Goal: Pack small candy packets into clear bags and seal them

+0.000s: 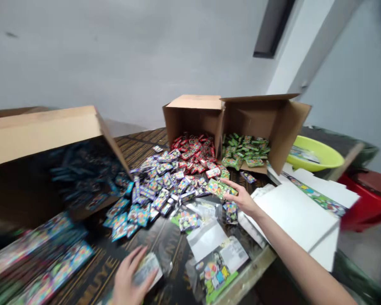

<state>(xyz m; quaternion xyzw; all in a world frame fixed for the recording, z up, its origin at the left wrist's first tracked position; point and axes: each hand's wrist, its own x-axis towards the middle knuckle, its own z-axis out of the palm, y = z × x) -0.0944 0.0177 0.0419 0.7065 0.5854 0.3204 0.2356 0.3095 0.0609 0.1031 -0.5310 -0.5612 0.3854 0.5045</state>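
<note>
My left hand [131,275], low in the view and slightly blurred, has its fingers closed round a small pale packet [150,267] with clear plastic about it. At the pile's right edge my right hand [243,200] pinches a green printed packet [217,187] between thumb and fingers. Small purple packets [158,178] lie heaped in the middle, with blue packets [136,216] at their near left and red packets [193,150] behind. Below my right hand lie a loose printed packet [189,222] and a clear bag [206,241] with a printed cartoon card [217,273].
Cardboard boxes on their sides hold blue packets [85,178], red ones, and green packets [246,148]. White sheets [292,212], a yellow basin [317,150] and a red stool [368,195] are at right. Long printed strips [44,258] lie at left. The table has a wooden edge [250,275].
</note>
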